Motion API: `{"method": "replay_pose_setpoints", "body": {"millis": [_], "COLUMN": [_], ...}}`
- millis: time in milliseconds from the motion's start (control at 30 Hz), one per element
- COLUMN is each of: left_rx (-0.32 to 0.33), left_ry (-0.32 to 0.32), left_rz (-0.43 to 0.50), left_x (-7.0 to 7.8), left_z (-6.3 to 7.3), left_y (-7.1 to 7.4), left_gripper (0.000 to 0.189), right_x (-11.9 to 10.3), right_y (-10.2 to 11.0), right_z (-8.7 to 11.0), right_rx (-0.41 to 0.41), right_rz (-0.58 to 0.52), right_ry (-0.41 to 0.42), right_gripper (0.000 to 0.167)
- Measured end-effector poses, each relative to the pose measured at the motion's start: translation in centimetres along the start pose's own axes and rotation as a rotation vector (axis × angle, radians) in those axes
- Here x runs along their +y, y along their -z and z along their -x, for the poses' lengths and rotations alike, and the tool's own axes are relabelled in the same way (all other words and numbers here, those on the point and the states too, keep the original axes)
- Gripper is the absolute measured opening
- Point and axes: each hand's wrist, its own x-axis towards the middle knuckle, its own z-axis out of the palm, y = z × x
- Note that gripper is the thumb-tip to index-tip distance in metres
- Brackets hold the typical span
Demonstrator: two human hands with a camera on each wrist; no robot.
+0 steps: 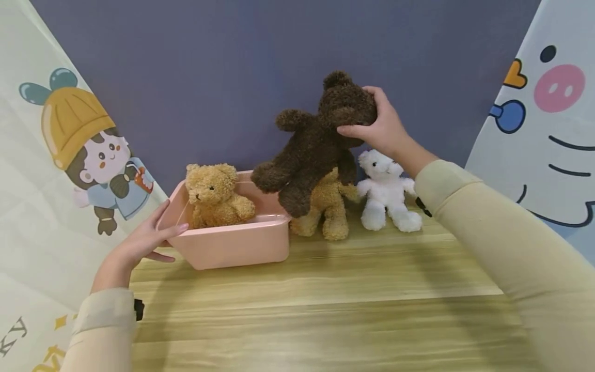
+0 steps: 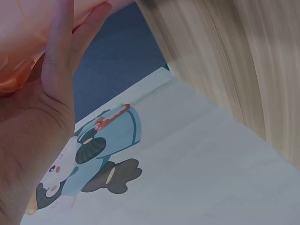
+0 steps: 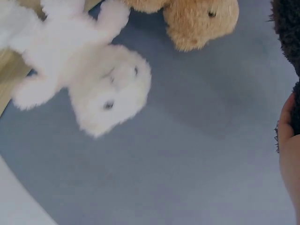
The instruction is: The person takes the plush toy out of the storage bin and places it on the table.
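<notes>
My right hand (image 1: 389,128) grips a dark brown teddy bear (image 1: 309,150) by the head, thumb across its face. The bear hangs tilted in the air, its feet over the right end of a pink plastic bin (image 1: 237,245). At the bin's left end, my left hand (image 1: 137,243) holds the corner, with the thumb over the rim. Inside the bin sits a light tan teddy bear (image 1: 214,191), facing left. In the right wrist view, dark fur (image 3: 287,33) and part of my right hand (image 3: 289,154) show at the right edge.
A second tan bear (image 1: 332,212), partly hidden behind the brown one, stands right of the bin. Beside it a white teddy bear (image 1: 386,194) sits against the grey-blue backdrop (image 1: 223,77). Printed cartoon sheets flank the wood-grain table (image 1: 325,299).
</notes>
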Motion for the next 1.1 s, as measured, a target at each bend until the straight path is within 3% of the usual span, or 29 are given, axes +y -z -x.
{"method": "replay_pose_setpoints", "body": {"millis": [200, 400, 667, 1100], "left_rx": [0.004, 0.014, 0.031, 0.024], "left_ry": [-0.003, -0.007, -0.007, 0.011], "left_rz": [-0.019, -0.011, -0.001, 0.006], "left_x": [0.3, 0.5, 0.5, 0.9], "left_z": [0.2, 0.5, 0.7, 0.9], "left_y": [-0.1, -0.3, -0.6, -0.6], "left_gripper": [0.108, 0.109, 0.108, 0.11], "right_x": [0.9, 1.6, 2.9, 5.1], "right_y": [3.0, 3.6, 1.9, -3.0], "right_z": [0.5, 1.9, 4.1, 7.4], "right_rx": [-0.014, -0.112, -0.254, -0.383], "right_rz": [0.068, 0.142, 0.236, 0.226], "right_ry": [-0.004, 0.075, 0.174, 0.164], "right_gripper": [0.109, 0.109, 0.102, 0.104]}}
